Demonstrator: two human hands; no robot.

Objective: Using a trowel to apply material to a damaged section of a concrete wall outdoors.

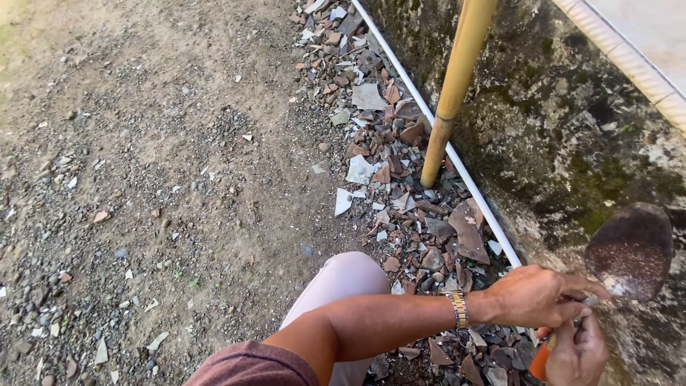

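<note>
A small garden trowel with a dark, dirt-speckled round blade [632,250] and an orange handle [541,361] is held up at the lower right, in front of the mossy wall. My right hand [577,352] grips the orange handle from below. My left hand [536,294], with a metal wristwatch [459,309] on its wrist, reaches across, and its fingertips pinch the trowel's neck just under the blade. My bent knee in light trousers [343,282] sits below the left forearm.
A yellow pole [450,93] stands in a strip of broken tile and brick shards [400,164]. A thin white pipe [457,161] runs along the foot of the mossy concrete wall [564,129]. Bare gravelly soil [143,179] spreads to the left.
</note>
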